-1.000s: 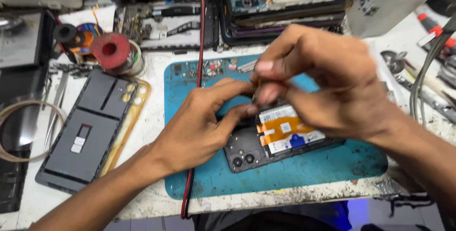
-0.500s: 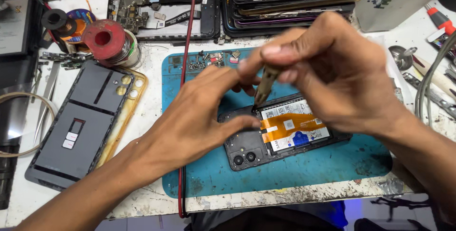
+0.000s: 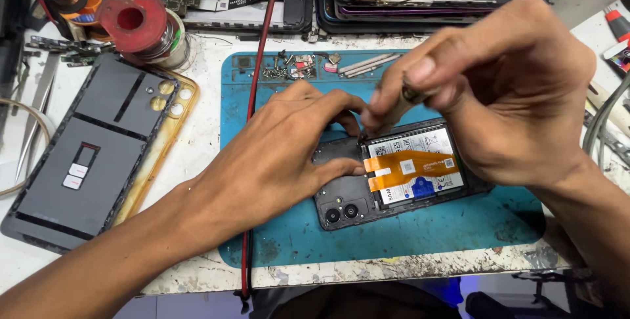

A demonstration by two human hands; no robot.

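Now the left hand (image 3: pixel 282 155) lies flat across the upper end of an opened phone (image 3: pixel 394 174), fingers spread and pressing it down onto the blue work mat (image 3: pixel 420 240) on the table (image 3: pixel 197 128). Just above the phone's battery (image 3: pixel 420 165), the right hand (image 3: pixel 499 96) has its fingers pinched closed around a slim screwdriver (image 3: pixel 400 99), tip down at the phone's top edge beside an orange flex cable (image 3: pixel 410 165). Loose screws (image 3: pixel 289 66) sit along the mat's far rim. Left of the mat lies a removed back cover (image 3: pixel 92 148), with a red solder spool (image 3: pixel 134 23) beyond it.
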